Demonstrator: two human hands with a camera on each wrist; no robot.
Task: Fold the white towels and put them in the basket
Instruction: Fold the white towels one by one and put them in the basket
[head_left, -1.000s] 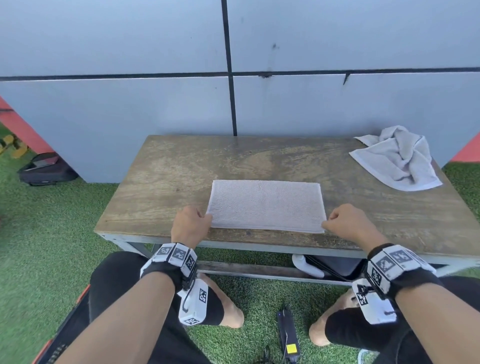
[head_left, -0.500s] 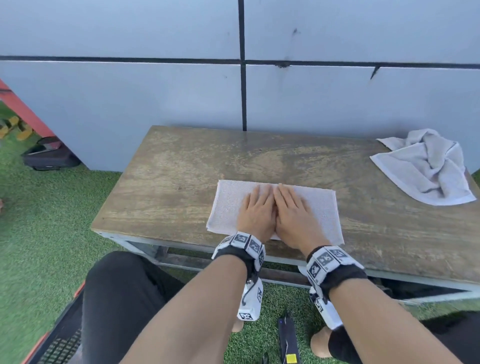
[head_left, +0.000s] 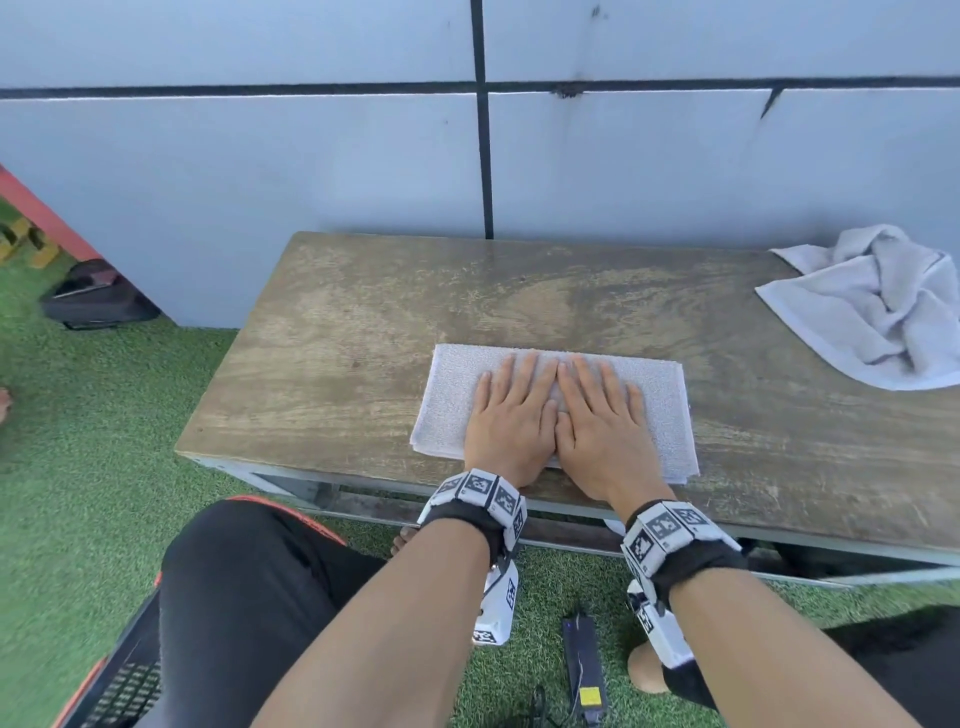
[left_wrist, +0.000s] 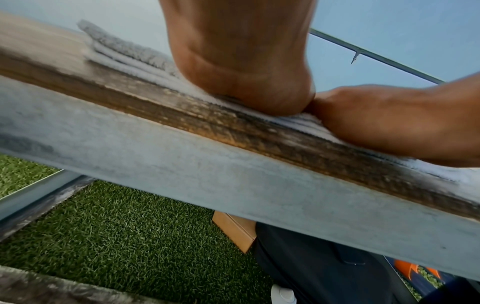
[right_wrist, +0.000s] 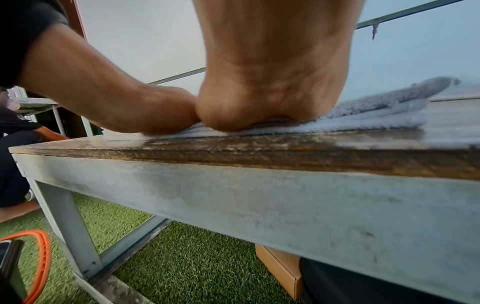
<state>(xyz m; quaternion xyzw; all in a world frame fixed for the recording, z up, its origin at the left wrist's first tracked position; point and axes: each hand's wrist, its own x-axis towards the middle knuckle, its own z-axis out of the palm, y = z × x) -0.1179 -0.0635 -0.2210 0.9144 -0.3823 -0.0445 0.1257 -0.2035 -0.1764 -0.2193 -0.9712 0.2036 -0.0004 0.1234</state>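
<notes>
A folded white towel (head_left: 662, 410) lies flat near the front edge of the wooden table (head_left: 363, 338). My left hand (head_left: 511, 410) and right hand (head_left: 597, 410) lie side by side on its middle, palms down, fingers straight, pressing it. From the wrist views I see only the heels of the palms on the towel (left_wrist: 124, 49) (right_wrist: 376, 111). A second white towel (head_left: 878, 306) sits crumpled at the table's far right. A black basket with an orange rim (head_left: 119, 686) shows at the lower left, beside my leg.
A grey panel wall (head_left: 363, 166) stands right behind the table. Green artificial turf (head_left: 78, 441) covers the floor. A black bag (head_left: 93, 301) lies at the left by the wall. A black power adapter (head_left: 584, 665) lies on the turf between my feet. A cardboard box (right_wrist: 280, 269) sits under the table.
One second ago my hands pinched the towel's near corners. They then moved onto its middle and flattened; since half a second ago they stay pressed there.
</notes>
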